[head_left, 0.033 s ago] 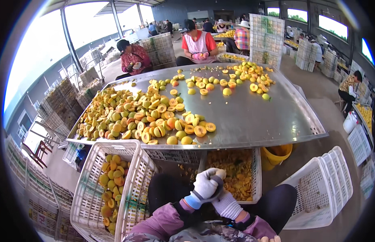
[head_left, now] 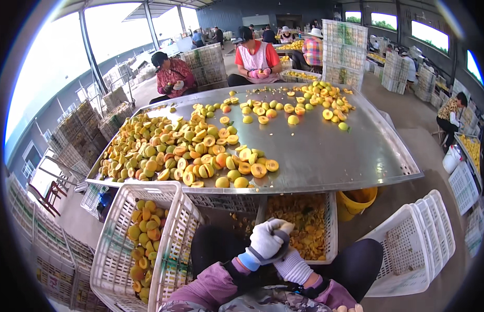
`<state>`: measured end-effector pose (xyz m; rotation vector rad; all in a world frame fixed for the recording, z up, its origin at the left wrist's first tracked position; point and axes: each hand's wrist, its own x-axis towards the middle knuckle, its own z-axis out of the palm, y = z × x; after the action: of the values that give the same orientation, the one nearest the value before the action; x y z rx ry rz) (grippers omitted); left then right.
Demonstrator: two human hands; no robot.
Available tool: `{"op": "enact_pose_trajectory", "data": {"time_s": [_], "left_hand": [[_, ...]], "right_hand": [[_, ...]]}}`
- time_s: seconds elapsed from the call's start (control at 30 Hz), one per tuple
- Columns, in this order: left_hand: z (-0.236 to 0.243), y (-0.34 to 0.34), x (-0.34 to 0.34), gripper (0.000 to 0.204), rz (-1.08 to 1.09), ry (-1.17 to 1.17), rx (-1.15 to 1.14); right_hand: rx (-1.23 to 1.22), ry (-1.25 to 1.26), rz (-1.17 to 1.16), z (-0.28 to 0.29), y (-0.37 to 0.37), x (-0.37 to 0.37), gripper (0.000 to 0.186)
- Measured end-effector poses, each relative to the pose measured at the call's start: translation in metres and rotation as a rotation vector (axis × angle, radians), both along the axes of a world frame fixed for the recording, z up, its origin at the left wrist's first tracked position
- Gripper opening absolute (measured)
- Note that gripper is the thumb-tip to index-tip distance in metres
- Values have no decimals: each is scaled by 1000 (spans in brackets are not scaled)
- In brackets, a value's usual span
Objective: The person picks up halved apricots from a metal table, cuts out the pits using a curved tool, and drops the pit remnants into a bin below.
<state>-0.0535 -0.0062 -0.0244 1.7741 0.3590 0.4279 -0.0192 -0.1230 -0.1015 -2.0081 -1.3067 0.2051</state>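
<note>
My left hand (head_left: 267,240), in a white glove with a grey palm and light-blue cuff, is closed against my right hand (head_left: 294,266). The right wears a white knit glove with a ribbed cuff and sits partly under the left, its fingers mostly hidden. Whatever lies between them cannot be made out. Both are above my lap, just in front of a crate of yellow-orange fruit scraps (head_left: 304,221). Beyond it, a metal table (head_left: 325,156) bears a large heap of halved yellow peaches (head_left: 164,145), some cut side up. At my left, a white plastic crate (head_left: 109,249) holds more peaches (head_left: 145,234).
Empty white crates (head_left: 408,249), nested together, stand at my right. Under the table edge is a yellow bucket (head_left: 356,203). Two people (head_left: 255,57) (head_left: 172,78) sit across the table handling fruit. Stacked crates (head_left: 344,49) rise behind the table.
My clasped hands have shifted very slightly, and the hands of the people across the table have moved a little. The fruit on the table looks the same.
</note>
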Motion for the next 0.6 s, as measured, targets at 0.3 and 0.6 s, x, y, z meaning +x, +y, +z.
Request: {"op": "enact_pose_trajectory", "data": {"time_s": [0.3,0.6], "left_hand": [[3,23,5,42,-527,-97,-563],[10,3,16,43,-403,-357,-651]], "right_hand": [[50,1359,128,61,-17,-7,12],[183,1703,218,78,-30,-4,11]]}}
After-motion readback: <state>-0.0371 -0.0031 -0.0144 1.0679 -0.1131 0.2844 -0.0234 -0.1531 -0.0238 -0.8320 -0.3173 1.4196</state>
